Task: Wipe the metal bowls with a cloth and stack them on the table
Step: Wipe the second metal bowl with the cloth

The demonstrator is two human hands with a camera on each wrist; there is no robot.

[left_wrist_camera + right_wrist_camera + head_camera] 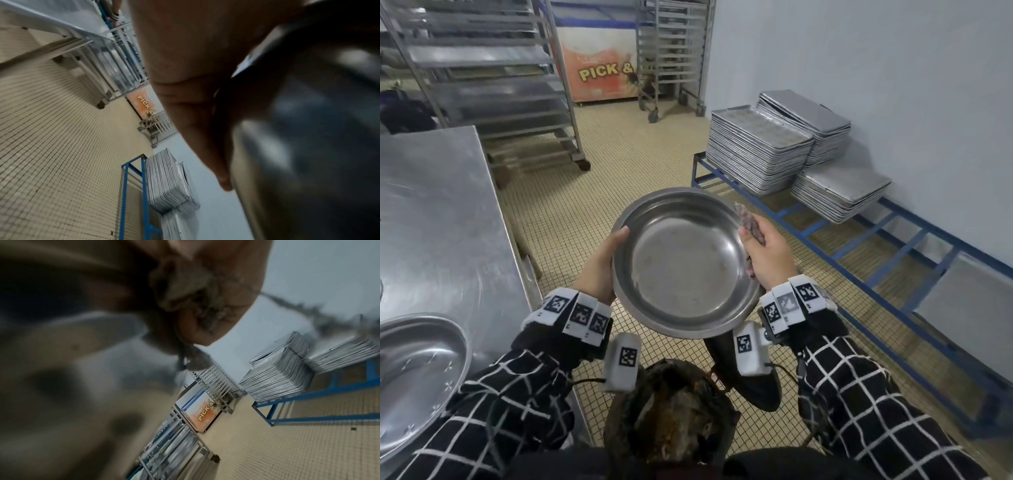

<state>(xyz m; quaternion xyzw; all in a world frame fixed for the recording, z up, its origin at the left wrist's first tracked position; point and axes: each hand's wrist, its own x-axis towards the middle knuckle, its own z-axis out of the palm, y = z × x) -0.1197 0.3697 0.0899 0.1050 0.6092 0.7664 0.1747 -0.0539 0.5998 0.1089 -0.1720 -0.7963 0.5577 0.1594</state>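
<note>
L hand (pixel 599 265) & R hand (pixel 768 255) w/ cloth (pixel 751 224) grip bowl (pixel 681 263).

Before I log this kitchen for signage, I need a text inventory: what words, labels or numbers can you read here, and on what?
"PICK &" on the orange front of the chest freezer at the back; the rest is hidden behind a rack.
Square black-and-white code markers on the wrist bands: patterns, no readable words.
Nothing readable on the bowl, tray stacks or table.

We see a dull silver metal bowl (pixel 681 263) and a grey-brown cloth (pixel 750 224). Our sleeves (pixel 866 404) are black with a white grid. The floor (pixel 619 150) is beige small tile, the rack frame (pixel 859 253) blue.
</note>
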